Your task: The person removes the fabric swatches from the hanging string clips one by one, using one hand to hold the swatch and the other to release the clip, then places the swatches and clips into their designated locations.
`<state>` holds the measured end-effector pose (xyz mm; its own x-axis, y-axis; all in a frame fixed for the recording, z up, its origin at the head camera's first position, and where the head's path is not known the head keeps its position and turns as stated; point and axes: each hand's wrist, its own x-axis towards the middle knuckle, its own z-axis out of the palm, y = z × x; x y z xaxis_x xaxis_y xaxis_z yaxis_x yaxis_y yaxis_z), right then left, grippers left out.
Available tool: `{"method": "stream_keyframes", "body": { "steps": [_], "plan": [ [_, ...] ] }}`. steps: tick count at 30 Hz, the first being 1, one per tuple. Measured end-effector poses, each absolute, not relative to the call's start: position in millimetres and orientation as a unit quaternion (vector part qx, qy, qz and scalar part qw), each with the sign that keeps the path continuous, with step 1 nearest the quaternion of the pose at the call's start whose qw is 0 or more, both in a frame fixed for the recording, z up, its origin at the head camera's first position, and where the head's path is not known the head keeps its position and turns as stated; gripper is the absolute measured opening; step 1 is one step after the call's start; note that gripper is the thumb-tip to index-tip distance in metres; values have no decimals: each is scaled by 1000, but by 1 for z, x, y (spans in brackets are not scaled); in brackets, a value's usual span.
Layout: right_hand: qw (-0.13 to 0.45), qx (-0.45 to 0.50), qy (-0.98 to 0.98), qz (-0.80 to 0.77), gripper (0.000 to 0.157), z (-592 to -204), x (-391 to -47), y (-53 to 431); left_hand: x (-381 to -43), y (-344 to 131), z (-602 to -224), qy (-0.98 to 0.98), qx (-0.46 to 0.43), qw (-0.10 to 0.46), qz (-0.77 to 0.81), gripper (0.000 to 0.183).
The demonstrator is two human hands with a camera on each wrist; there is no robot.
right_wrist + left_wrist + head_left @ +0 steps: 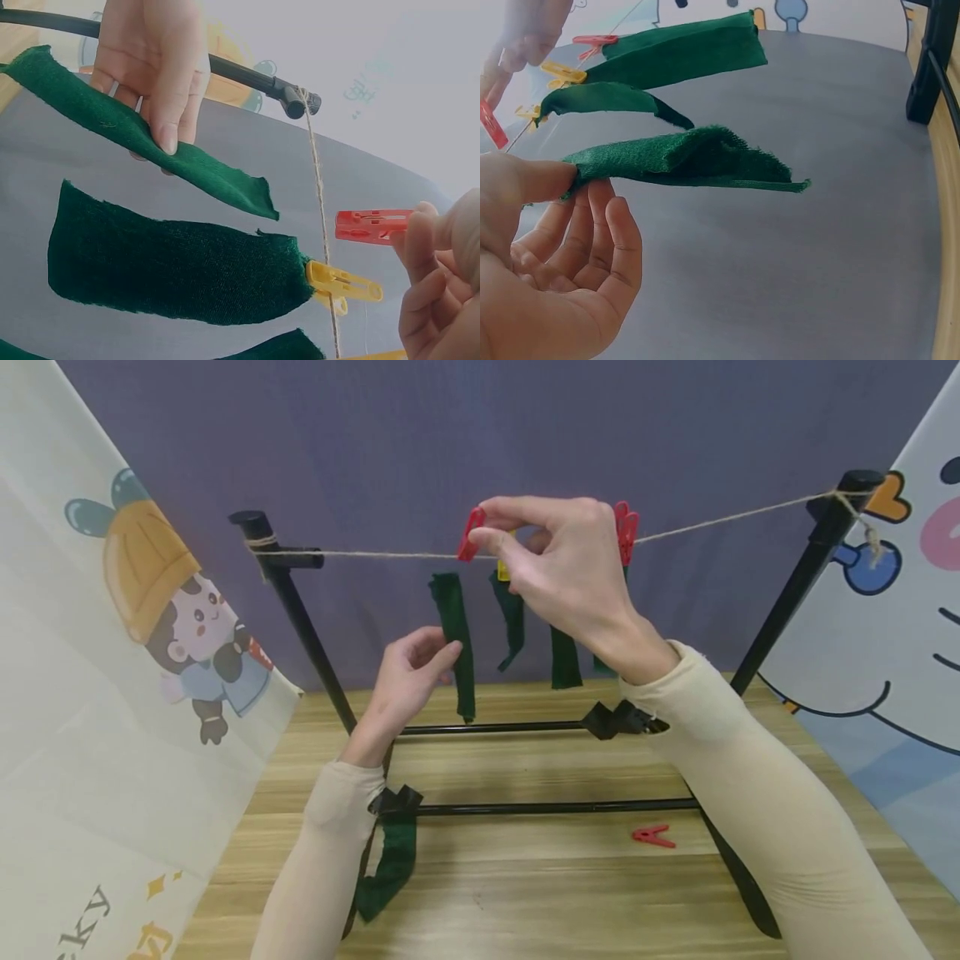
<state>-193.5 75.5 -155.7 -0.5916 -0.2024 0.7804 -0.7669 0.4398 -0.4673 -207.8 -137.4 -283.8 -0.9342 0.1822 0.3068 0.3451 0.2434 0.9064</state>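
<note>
My left hand (412, 672) pinches a dark green cloth strip (459, 647) between thumb and fingers. The strip's upper end stands just below the twine line (390, 555), apart from it in the right wrist view. Up at the line, my right hand (573, 560) holds a red clothespin (371, 225) by its handle end, its tips close beside the twine. Next to the held strip, another green strip (180, 262) hangs from a yellow clothespin (341, 281). More green strips (564, 656) hang farther right, near red clothespins (626, 531) partly hidden by my right hand.
Black posts (307, 618) carry the line at both ends, with black crossbars (525, 808) low between them. A loose red clothespin (652, 836) lies on the wooden table (525, 877). Another green strip (397, 852) is at the lower left, partly behind my left forearm.
</note>
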Motion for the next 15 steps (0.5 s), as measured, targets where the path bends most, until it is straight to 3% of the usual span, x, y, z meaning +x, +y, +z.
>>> {"method": "stream_keyframes", "body": {
  "steps": [15],
  "plan": [
    [355,321,-775,412,25,-168,-194,84,-209,-144,-296,-793,-152,58,-587,28]
  ]
}}
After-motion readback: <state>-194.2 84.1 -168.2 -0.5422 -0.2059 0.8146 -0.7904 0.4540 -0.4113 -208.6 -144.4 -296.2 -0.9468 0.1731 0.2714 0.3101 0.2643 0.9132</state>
